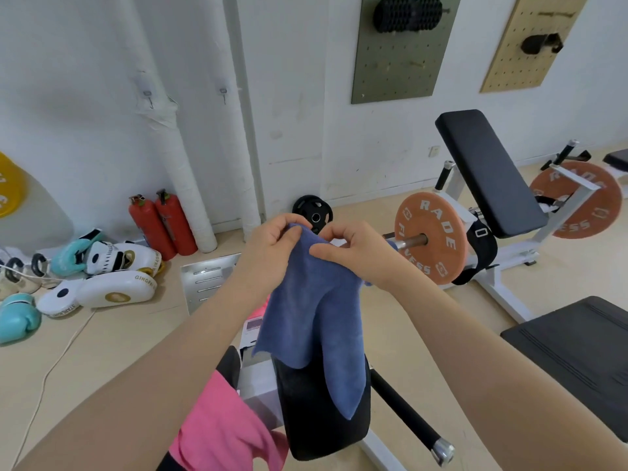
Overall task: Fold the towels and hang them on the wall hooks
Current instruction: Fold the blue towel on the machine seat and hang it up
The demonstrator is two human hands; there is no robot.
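A blue towel (316, 317) hangs in front of me, held up by its top edge. My left hand (272, 246) pinches the top left corner. My right hand (356, 253) pinches the top edge just beside it, so the two hands nearly touch. The cloth droops in folds over a black padded seat (323, 423). A pink towel (217, 426) lies lower left, under my left forearm. Two small wall hooks (148, 96) (223, 93) are fixed on the white wall at the upper left, both bare.
Two red fire extinguishers (163, 226) stand by a white wrapped pipe (183, 171). Boxing gloves and pads (102, 280) lie on the floor at left. A weight bench (489, 171) with orange plates (430, 237) stands at right, a black mat (577, 362) before it.
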